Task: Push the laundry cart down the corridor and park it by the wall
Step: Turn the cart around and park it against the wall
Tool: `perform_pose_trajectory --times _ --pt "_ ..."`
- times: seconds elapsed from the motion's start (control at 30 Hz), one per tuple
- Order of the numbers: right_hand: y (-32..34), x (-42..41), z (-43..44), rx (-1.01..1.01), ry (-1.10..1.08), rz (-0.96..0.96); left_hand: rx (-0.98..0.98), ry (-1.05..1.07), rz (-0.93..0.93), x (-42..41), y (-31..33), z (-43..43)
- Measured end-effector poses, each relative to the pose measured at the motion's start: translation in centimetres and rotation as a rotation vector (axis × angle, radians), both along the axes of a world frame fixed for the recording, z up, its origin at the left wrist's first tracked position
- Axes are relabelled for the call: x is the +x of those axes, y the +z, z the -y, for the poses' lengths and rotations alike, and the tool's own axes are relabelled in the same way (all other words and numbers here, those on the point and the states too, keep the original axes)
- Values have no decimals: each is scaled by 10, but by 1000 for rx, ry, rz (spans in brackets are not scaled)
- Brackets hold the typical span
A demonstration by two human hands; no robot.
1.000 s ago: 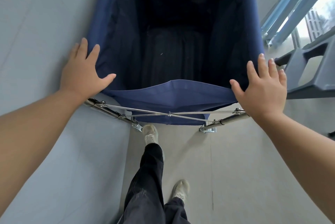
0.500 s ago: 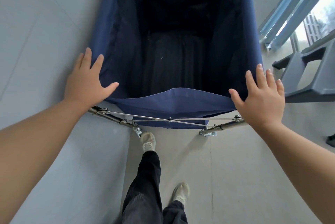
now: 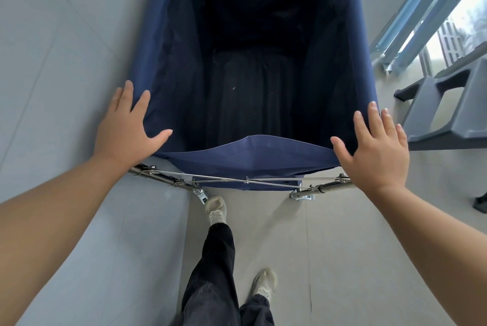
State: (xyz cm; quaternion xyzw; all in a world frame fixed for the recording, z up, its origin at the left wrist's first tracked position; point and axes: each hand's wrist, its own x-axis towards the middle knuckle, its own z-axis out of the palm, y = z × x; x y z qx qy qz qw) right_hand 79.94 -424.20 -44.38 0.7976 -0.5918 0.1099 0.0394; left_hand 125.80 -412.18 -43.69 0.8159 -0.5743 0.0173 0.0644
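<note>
- The laundry cart (image 3: 253,67) stands on the corridor floor (image 3: 342,246) right in front of the person, its left side running close along the grey wall (image 3: 52,62); I cannot tell whether fabric and wall touch.
- The left hand (image 3: 126,128) lies flat on the near left corner of the blue fabric bag, fingers (image 3: 123,99) spread wide, thumb hooked over the rim, gripping nothing.
- The right hand (image 3: 374,146) rests the same way on the near right corner, fingers splayed, palm down, not closed around anything.
- The bag is soft cloth: its near rim sags and bulges between the hands, so pressing there probably gives before the cart moves.
- The steel frame tubes (image 3: 158,178) under the rim look stiff, and to my eye are the better hold; the thin crossed braces (image 3: 245,180) look too slight to push on.
- Dark laundry (image 3: 245,114) lies low in the bag, so I judge the load modest and the casters (image 3: 200,194) easy to roll.
- A grey plastic step stool (image 3: 448,114) stands near on the right, by the window, leaving little room for swinging out.
</note>
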Motion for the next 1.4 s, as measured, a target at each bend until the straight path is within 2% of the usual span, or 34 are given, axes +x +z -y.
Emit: perform_pose_trajectory --times 0.73,1.4 --pt "-1 -4 2 -10 38 50 -25 3 -27 -2 -3 1" --pt "-2 4 1 -6 18 20 -23 23 0 3 -4 2"
